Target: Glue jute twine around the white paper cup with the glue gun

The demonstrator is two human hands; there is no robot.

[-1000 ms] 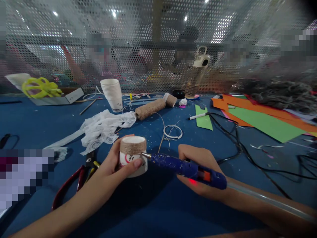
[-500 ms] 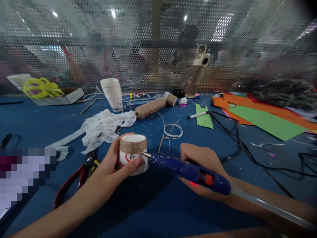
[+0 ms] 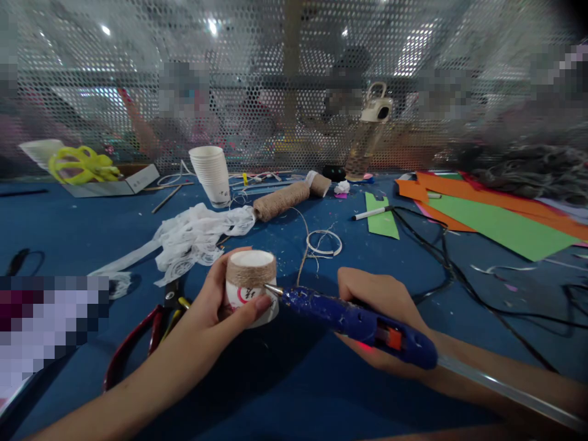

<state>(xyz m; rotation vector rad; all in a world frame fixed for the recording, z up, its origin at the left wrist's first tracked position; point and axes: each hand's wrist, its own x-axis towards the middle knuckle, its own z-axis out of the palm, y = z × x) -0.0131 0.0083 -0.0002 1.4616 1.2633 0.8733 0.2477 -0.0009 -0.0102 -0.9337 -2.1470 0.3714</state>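
Observation:
A small white paper cup, its upper part wound with brown twine, is held upright in my left hand, thumb across the front. My right hand grips a blue hot glue gun with a clear glue stick out of its back end. The metal nozzle points left and meets the cup at the lower edge of the wound twine. From near the cup a loose twine strand runs back to the twine roll. My right fingers are partly hidden behind the gun.
White lace and red-handled pliers lie to the left. Behind stand stacked paper cups and a water bottle. Black cable, a marker and green paper are on the right. A perforated metal screen closes off the back.
The whole view has shifted slightly, so everything sits a little further right. Both hands keep their holds, with the nozzle still at the twine's lower edge.

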